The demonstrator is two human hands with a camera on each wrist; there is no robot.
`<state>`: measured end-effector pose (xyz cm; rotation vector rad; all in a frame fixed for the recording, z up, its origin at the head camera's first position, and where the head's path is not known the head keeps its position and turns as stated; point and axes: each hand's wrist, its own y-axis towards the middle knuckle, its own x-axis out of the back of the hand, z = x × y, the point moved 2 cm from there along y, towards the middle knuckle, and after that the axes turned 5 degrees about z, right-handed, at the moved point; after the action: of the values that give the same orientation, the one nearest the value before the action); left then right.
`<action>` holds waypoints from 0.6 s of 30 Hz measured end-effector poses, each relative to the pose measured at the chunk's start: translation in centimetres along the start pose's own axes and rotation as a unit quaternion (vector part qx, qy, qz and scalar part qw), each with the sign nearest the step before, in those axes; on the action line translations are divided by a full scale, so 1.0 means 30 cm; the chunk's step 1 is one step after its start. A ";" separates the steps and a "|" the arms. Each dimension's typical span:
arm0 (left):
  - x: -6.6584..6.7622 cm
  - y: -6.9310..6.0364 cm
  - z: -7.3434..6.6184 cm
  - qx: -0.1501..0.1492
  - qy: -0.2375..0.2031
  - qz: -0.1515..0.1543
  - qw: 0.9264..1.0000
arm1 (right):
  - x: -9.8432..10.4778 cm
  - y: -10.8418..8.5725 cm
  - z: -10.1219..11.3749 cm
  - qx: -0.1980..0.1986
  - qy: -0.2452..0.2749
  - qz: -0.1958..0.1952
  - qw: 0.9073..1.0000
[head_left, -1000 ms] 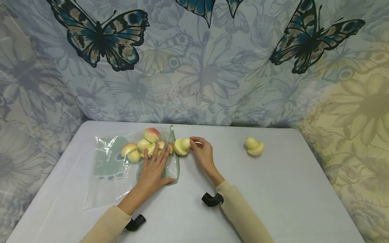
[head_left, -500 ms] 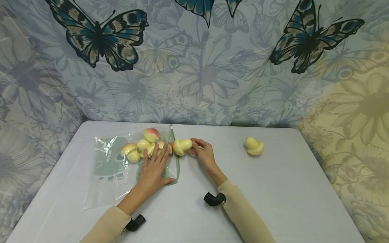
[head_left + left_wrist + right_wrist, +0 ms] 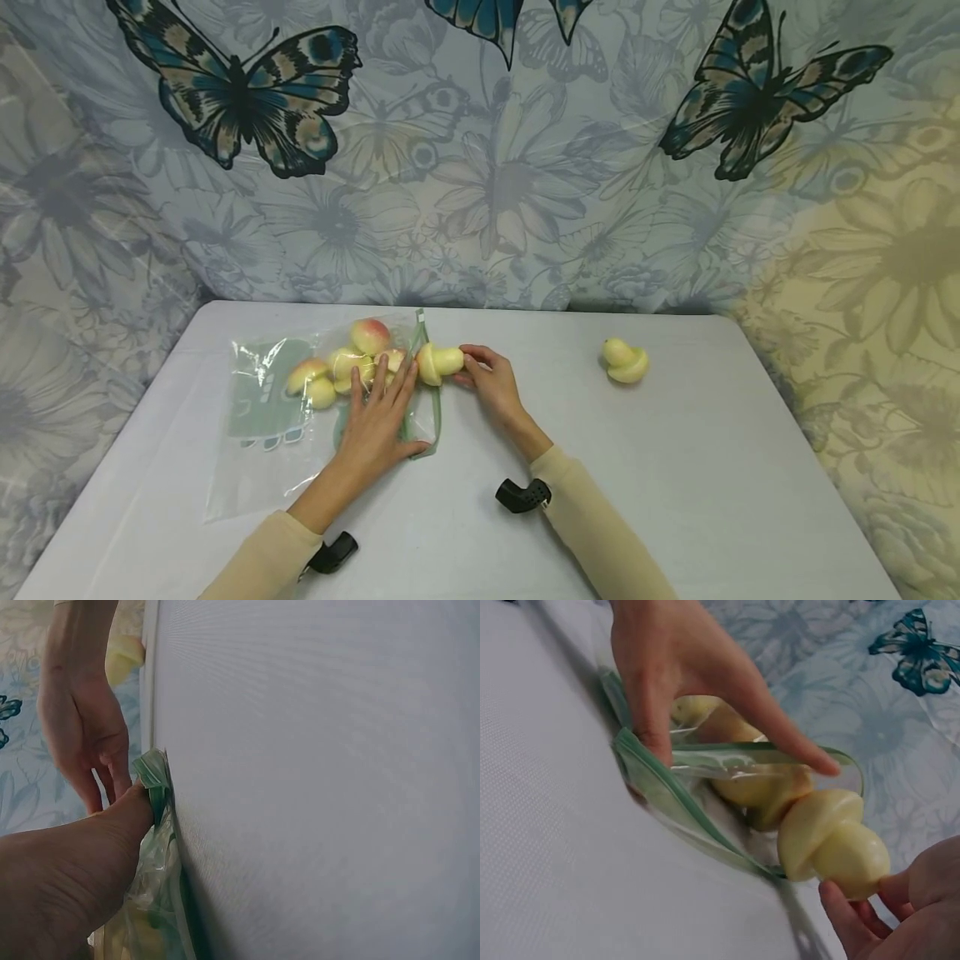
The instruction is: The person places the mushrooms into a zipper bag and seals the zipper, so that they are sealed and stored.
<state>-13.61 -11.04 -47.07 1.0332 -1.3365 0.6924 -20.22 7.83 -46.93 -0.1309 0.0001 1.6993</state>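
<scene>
Right hand (image 3: 497, 385): curled to a pinch, thumb and fingers on the rounded end of a pale yellow, glossy, double-lobed fruit-like piece (image 3: 437, 365). Location of same: at the mouth of a flat, clear plastic bag with green printed panels and green edging (image 3: 258, 408), bulkier lobe toward the opening. Unclear how far past the rim, if at all.

Left hand (image 3: 378, 425): laid over the bag near its mouth, fingers straight and spread, thumb out along the green edge. No grip on any piece. Mouth parted in the right wrist view.

Inside the bag: a cluster of smooth yellow pieces, some with a red blush (image 3: 371, 335). Exact count hidden by hand and plastic.

Outside: one loose yellow double-lobed piece (image 3: 626, 363), well apart on the right side of the white-covered bench (image 3: 712, 467), untouched.

Progress, by judgement: apparently bagging work, well along. Done: the cluster inside. Unfinished: the piece at the mouth. Left over: the loose one. Bag not yet closed.
</scene>
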 end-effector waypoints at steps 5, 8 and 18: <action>-0.004 0.001 -0.001 0.001 0.006 0.004 1.000 | -0.012 0.001 -0.013 0.011 -0.028 0.002 1.000; -0.005 0.001 -0.001 0.002 0.011 0.002 1.000 | -0.018 0.000 -0.019 0.008 -0.033 0.002 0.999; -0.006 0.003 0.000 -0.002 0.028 -0.007 1.000 | -0.028 -0.007 -0.009 0.025 -0.098 0.005 0.995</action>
<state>-13.71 -10.97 -47.22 1.0119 -1.2805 0.7023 -19.87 7.01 -47.12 0.0733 -0.1038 1.7146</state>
